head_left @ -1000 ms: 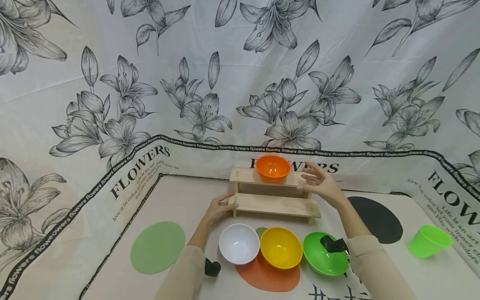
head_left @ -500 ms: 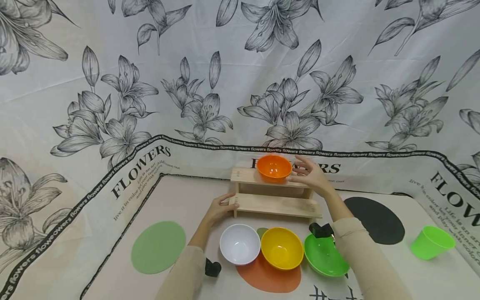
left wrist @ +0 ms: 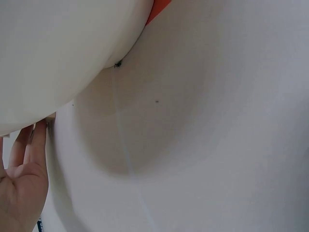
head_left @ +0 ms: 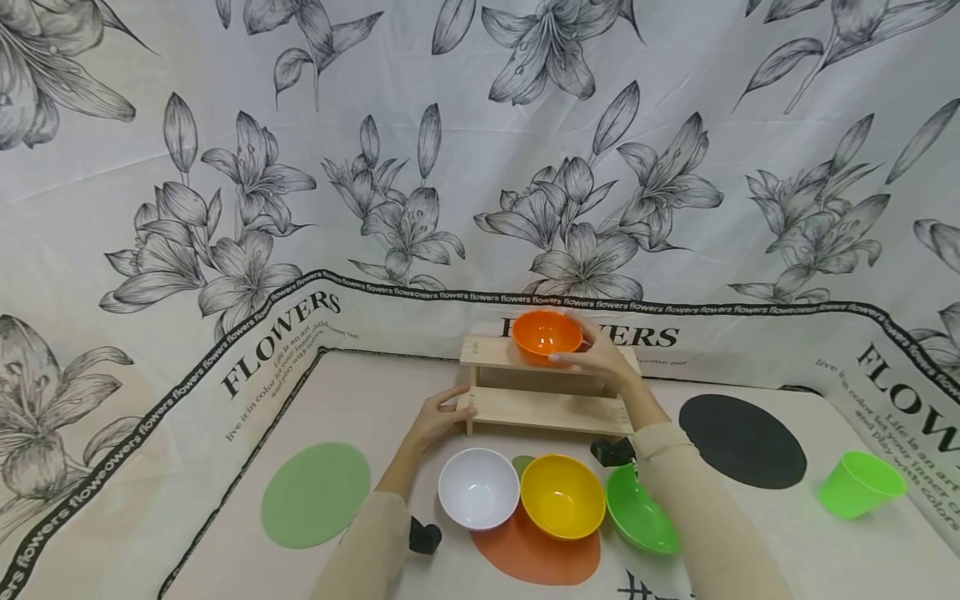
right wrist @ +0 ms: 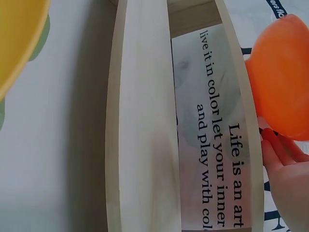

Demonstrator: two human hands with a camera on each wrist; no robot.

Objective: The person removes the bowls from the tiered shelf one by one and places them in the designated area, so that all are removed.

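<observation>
A two-tier wooden shelf [head_left: 551, 410] stands at the back of the table. On its top tier sits an orange bowl [head_left: 542, 335]. My right hand [head_left: 609, 365] holds the bowl's right side, thumb in front and fingers going behind it. In the right wrist view the fingertips [right wrist: 277, 145] are against the bowl's lower wall. With my left hand [head_left: 437, 418] I grip the left end of the lower tier. The left wrist view shows that hand [left wrist: 24, 181] partly hidden behind a pale bowl wall.
In front of the shelf, a white bowl [head_left: 478, 489], a yellow bowl [head_left: 562, 497] and a green bowl [head_left: 637, 512] stand in a row. The right sleeve overlaps the green one. A green cup [head_left: 859, 485] is far right; a flower-printed cloth [head_left: 420, 333] rises behind.
My right hand has moved left from the shelf's right end to the orange bowl and taken hold of its side. My left hand and the bowls have stayed in place.
</observation>
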